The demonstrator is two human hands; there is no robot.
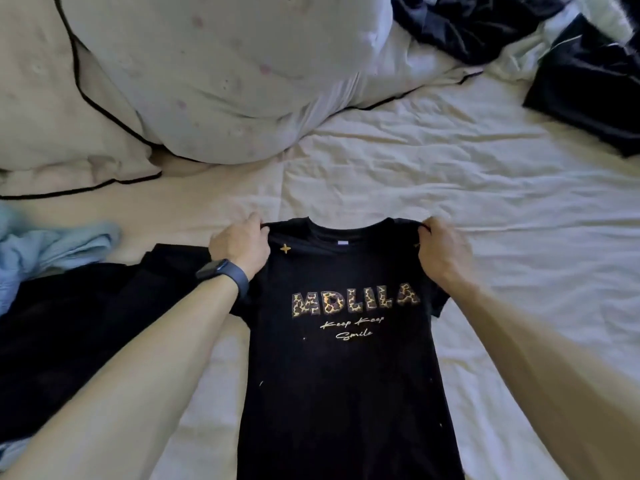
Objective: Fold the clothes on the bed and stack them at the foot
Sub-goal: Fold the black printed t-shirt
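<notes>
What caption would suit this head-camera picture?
Left hand and right hand hold a black T-shirt by its shoulders, print up, over the white sheet.

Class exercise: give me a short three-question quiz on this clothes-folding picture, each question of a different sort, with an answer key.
1. True or false: the black T-shirt shows its printed side to the camera.
2. Which wrist bears the watch? A left; B right; C neither.
3. Fill in: the left hand and the right hand each pinch the T-shirt at a ____.
Key: 1 true; 2 A; 3 shoulder.
</notes>
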